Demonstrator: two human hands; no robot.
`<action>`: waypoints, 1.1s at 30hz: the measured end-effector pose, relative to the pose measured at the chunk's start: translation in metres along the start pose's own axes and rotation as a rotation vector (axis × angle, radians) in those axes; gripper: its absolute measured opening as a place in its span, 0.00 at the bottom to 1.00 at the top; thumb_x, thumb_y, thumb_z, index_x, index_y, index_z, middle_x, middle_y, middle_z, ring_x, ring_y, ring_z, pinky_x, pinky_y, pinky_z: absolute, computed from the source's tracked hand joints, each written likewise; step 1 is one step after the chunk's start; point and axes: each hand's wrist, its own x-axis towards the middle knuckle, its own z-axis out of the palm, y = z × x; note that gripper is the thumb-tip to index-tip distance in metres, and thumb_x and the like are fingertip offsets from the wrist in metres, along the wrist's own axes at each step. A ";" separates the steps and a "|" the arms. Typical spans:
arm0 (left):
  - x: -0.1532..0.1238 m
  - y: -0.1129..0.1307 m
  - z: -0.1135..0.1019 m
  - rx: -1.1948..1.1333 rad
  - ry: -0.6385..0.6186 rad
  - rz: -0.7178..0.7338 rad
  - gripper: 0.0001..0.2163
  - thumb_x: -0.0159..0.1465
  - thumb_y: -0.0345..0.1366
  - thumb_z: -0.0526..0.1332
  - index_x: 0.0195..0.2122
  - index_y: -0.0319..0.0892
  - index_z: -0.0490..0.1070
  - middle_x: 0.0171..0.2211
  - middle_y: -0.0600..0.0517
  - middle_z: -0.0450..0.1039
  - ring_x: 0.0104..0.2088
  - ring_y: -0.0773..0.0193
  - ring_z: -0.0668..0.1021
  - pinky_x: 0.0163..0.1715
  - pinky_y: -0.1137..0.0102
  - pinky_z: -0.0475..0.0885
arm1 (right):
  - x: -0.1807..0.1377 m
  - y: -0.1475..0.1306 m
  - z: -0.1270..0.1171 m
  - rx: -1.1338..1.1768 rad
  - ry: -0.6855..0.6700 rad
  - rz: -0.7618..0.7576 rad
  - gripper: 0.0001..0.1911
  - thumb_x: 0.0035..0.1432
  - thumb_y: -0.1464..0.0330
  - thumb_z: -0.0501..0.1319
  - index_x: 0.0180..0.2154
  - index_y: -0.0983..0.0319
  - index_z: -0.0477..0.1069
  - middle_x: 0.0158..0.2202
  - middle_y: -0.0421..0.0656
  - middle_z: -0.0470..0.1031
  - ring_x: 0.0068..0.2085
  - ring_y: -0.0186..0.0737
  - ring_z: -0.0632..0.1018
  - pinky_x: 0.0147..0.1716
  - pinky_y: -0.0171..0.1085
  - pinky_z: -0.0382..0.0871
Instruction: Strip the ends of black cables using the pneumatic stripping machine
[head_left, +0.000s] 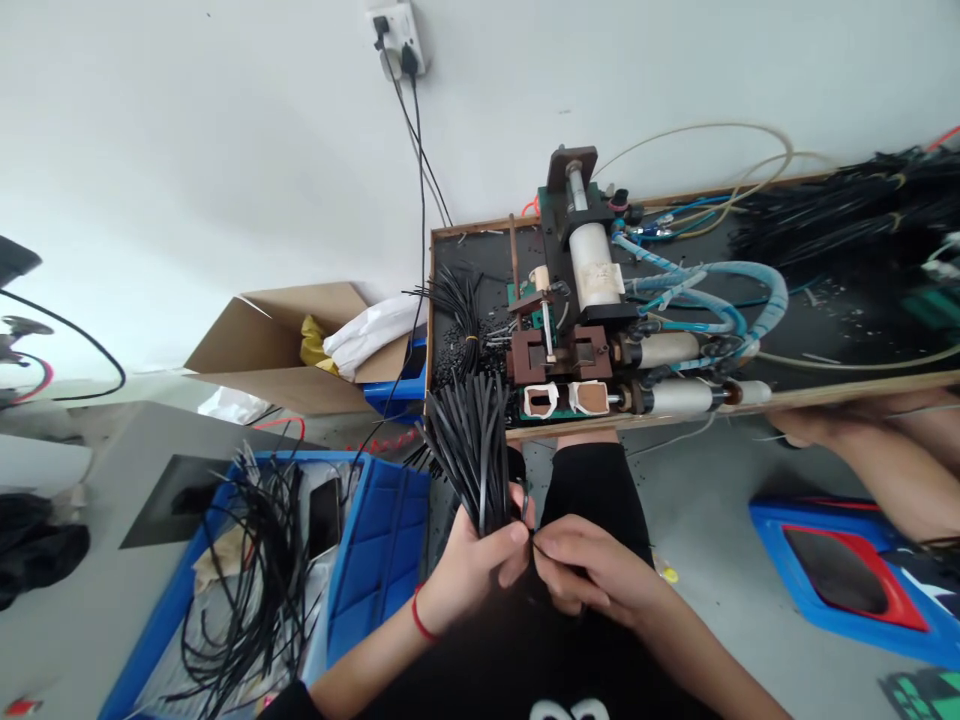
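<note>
A thick bundle of black wires [472, 440] stands up out of my left hand [476, 560], whose fingers are wrapped round its lower end. Close beside it, my right hand [585, 565] is closed in a pinch on a thin black strand at the base of the bundle; most of that strand is hidden by my fingers. Both hands are above my lap, in front of the bench edge. On the bench behind lies a smaller bundle of black wires [469, 315] with a yellowish band round it.
A pneumatic machine [598, 270] with blue hoses stands on the bench [825, 382]. More black wires [810, 220] lie at right, near another person's arm [877, 450]. At left are a blue crate [382, 560] holding loose wires and a phone [325, 517], and a cardboard box [255, 385].
</note>
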 end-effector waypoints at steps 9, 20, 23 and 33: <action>-0.012 -0.005 -0.003 0.033 0.043 0.133 0.08 0.67 0.35 0.73 0.41 0.44 0.74 0.34 0.56 0.75 0.15 0.81 0.65 0.15 0.80 0.57 | -0.014 -0.004 0.042 -1.396 0.441 -0.544 0.16 0.73 0.70 0.55 0.30 0.60 0.72 0.24 0.40 0.75 0.25 0.37 0.73 0.29 0.37 0.60; -0.024 -0.014 -0.007 0.181 0.027 0.320 0.06 0.69 0.36 0.72 0.43 0.46 0.77 0.44 0.53 0.69 0.18 0.81 0.71 0.17 0.79 0.63 | 0.004 0.011 0.050 -1.217 0.728 -0.608 0.20 0.68 0.70 0.55 0.23 0.57 0.55 0.17 0.32 0.57 0.19 0.31 0.63 0.20 0.32 0.55; -0.026 -0.017 -0.011 0.204 0.046 0.350 0.06 0.70 0.37 0.70 0.46 0.47 0.77 0.45 0.53 0.68 0.19 0.81 0.71 0.18 0.78 0.65 | 0.005 0.010 0.049 -1.220 0.760 -0.600 0.20 0.69 0.69 0.56 0.23 0.57 0.56 0.18 0.32 0.57 0.19 0.31 0.63 0.21 0.33 0.54; -0.031 -0.021 -0.013 0.266 0.074 0.352 0.03 0.70 0.37 0.70 0.43 0.46 0.80 0.44 0.53 0.69 0.20 0.77 0.73 0.20 0.75 0.66 | 0.002 0.006 0.044 -1.251 0.670 -0.670 0.12 0.72 0.71 0.55 0.33 0.58 0.71 0.23 0.38 0.74 0.22 0.35 0.73 0.24 0.33 0.64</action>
